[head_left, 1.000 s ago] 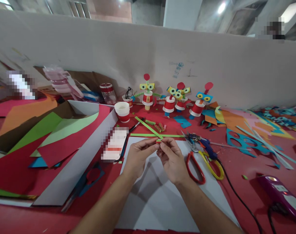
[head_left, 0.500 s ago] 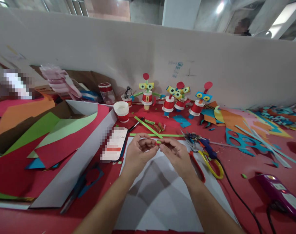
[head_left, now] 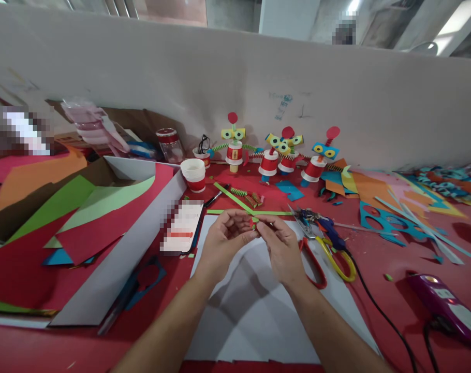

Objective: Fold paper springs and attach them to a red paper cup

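My left hand point(head_left: 227, 241) and my right hand point(head_left: 280, 246) meet over a white sheet point(head_left: 254, 326). Between their fingertips they pinch a small folded red and green paper piece point(head_left: 253, 223), partly covered by the fingers. Just beyond the hands, two light green paper strips point(head_left: 232, 197) cross on the red table. Behind these lie a green-and-dark folded paper spring point(head_left: 239, 192) and brownish ones point(head_left: 253, 200). Red-handled scissors point(head_left: 316, 267) and a yellow-handled tool point(head_left: 342, 267) rest to the right of my right hand. A phone point(head_left: 187, 230) lies left of my left hand.
Paper-cup figures point(head_left: 234, 153) with paper-spring arms stand along the white partition. A box point(head_left: 142, 248) of coloured paper fills the left, near stacked cups point(head_left: 193, 173). At the right are a blue cut-out sheet point(head_left: 379, 223), a purple device point(head_left: 445, 305) and a black cord point(head_left: 379, 316).
The folded paper piece has been turned between my fingertips, so more of its red and green shows. Both hands stay in nearly the same place.
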`<control>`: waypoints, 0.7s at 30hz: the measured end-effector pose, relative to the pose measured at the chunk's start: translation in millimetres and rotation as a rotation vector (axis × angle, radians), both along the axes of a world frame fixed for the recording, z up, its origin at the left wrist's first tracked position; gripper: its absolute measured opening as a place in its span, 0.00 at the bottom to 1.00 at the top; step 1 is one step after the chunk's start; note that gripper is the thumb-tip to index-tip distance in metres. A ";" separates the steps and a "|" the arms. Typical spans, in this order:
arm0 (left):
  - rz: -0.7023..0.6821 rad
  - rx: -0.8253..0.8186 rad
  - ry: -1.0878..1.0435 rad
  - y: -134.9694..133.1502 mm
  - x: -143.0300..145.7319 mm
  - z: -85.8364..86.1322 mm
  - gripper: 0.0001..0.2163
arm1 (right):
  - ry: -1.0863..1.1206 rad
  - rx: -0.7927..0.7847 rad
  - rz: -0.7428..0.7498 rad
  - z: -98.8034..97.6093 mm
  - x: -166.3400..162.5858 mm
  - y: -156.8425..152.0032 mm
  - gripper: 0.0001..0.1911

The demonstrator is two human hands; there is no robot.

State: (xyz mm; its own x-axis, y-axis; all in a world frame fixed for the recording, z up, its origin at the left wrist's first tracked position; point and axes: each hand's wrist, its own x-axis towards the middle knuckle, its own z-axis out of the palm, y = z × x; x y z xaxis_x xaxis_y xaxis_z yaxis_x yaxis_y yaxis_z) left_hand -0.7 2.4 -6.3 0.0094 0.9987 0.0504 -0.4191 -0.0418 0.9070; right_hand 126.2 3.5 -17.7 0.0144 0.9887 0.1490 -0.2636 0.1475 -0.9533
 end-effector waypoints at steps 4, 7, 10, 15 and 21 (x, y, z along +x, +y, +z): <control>0.011 -0.022 0.010 -1.4 2.3 -2.4 0.16 | 0.004 -0.011 0.011 0.5 -2.7 -2.7 0.08; 0.015 -0.024 -0.025 -1.7 3.1 -2.1 0.11 | 0.060 -0.003 0.023 0.8 -5.3 -4.6 0.07; -0.014 -0.069 -0.091 -0.6 1.9 -1.9 0.09 | 0.090 -0.015 0.050 2.1 -6.7 -5.9 0.08; -0.036 -0.119 -0.035 2.0 -4.2 -1.1 0.06 | 0.050 0.000 0.099 5.7 -3.5 -6.3 0.08; -0.053 -0.101 0.064 2.4 -8.0 1.0 0.05 | -0.057 -0.006 0.081 10.0 0.0 -5.0 0.07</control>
